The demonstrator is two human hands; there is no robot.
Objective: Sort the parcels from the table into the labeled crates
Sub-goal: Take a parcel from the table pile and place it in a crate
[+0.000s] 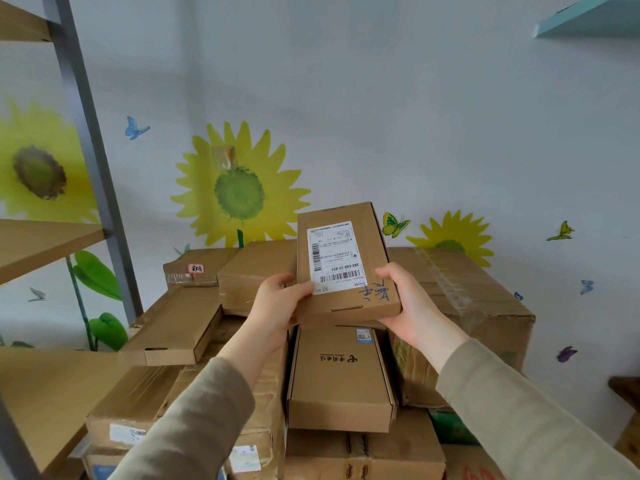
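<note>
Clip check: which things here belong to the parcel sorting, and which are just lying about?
Part of the job: held parcel with a shipping label, gripped by left hand and right hand; stacked parcels beneath it. No labeled crate shows.

Just lying about: wooden shelving, sunflower decals, butterfly stickers, teal shelf.

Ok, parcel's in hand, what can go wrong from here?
1. Left grip and right grip hold the parcel only at its near end; the unsupported far end could tip out.
2. The left thumb overlaps a corner of the label, so a misread and a wrong crate are possible.
3. The flat box overhangs the uneven pile; a sleeve could knock it off.
</note>
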